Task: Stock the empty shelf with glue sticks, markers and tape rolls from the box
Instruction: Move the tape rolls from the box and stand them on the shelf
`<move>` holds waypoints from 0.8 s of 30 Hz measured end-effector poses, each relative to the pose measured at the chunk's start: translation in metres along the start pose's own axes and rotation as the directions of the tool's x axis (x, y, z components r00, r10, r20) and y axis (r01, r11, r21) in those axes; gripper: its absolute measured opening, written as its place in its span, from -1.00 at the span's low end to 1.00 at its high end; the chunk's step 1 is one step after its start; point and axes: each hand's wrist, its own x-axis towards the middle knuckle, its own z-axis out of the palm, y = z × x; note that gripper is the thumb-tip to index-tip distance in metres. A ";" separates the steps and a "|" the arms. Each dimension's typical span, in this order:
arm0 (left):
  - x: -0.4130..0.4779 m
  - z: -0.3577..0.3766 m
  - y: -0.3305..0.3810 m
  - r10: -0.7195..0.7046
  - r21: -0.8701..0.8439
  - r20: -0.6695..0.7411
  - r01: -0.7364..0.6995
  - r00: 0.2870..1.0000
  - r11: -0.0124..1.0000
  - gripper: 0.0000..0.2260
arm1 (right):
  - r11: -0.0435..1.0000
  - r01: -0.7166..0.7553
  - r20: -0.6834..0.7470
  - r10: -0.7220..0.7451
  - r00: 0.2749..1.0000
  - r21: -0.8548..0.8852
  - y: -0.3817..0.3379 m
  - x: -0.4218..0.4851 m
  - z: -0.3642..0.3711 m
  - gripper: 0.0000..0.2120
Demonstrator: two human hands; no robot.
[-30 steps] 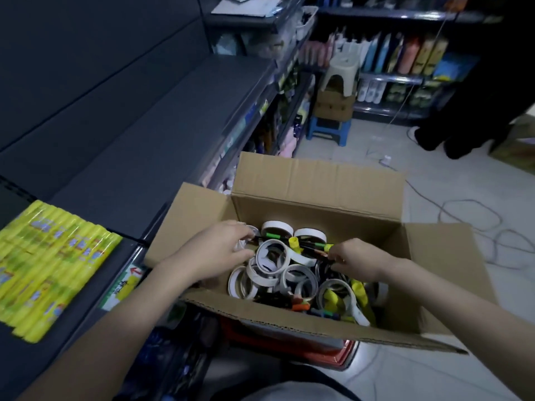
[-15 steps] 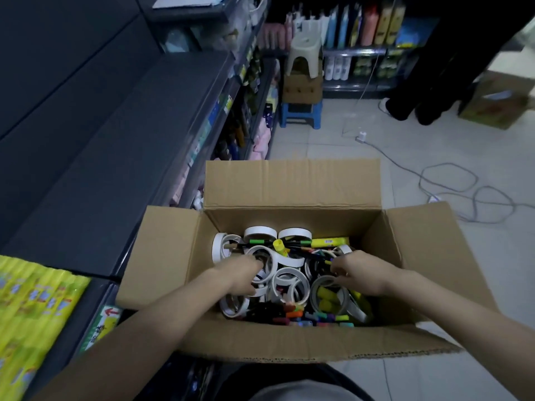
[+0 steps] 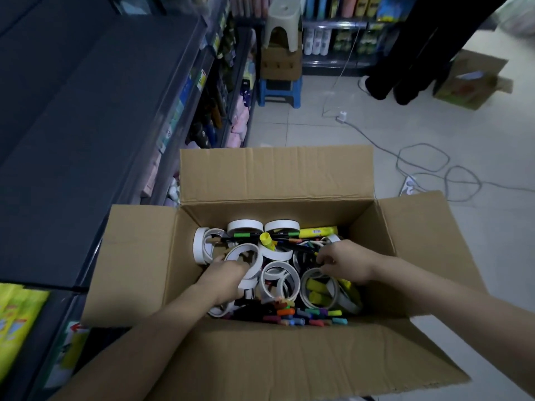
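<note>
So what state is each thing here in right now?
Box, open, flaps folded out.
Tape rolls, jumbled inside the box.
Markers, heaped along the box's near side.
Glue sticks, some lying on the shelf, some in the box.
Left hand, in the box, fingers curled on a tape roll.
Right hand, in the box, fingers curled; what it holds is hidden.

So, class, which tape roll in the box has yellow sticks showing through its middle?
The tape roll just below the right hand; the other rolls show no yellow through their middles.
</note>
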 end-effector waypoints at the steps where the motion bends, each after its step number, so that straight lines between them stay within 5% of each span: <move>1: -0.003 -0.004 -0.002 -0.013 -0.053 -0.017 0.012 1.000 0.999 -0.78 | 1.000 0.012 -0.006 -0.012 1.000 -0.006 -0.003 0.005 0.000 -0.75; 5: -0.020 -0.022 -0.009 -0.131 -0.338 -0.146 0.075 0.981 0.938 -0.59 | 0.998 0.065 -0.028 -0.065 0.998 0.021 -0.013 0.029 0.006 -0.79; 7: -0.027 -0.028 -0.011 -0.236 -0.484 -0.242 0.094 0.941 0.870 -0.67 | 0.997 0.078 -0.042 -0.079 0.996 -0.003 -0.018 0.040 0.010 -0.71; 10: -0.032 -0.034 -0.015 -0.411 -0.709 -0.246 0.127 0.878 0.694 -0.61 | 0.986 0.094 -0.070 -0.105 0.992 -0.135 -0.024 0.053 0.019 -0.46; 13: -0.039 -0.038 -0.014 -0.429 -0.887 -0.179 0.043 0.886 0.459 -0.76 | 0.977 0.132 -0.018 -0.137 0.990 -0.170 -0.033 0.064 0.033 -0.25; 20: -0.047 -0.034 -0.019 -0.424 -0.934 -0.089 0.073 0.901 0.351 -0.47 | 0.917 0.114 -0.066 -0.150 0.987 -0.382 -0.034 0.077 0.057 -0.44; 24: -0.051 -0.033 -0.019 -0.423 -0.942 -0.082 0.069 0.902 0.330 -0.55 | 0.911 0.131 -0.149 -0.203 0.968 -0.392 -0.033 0.078 0.063 -0.54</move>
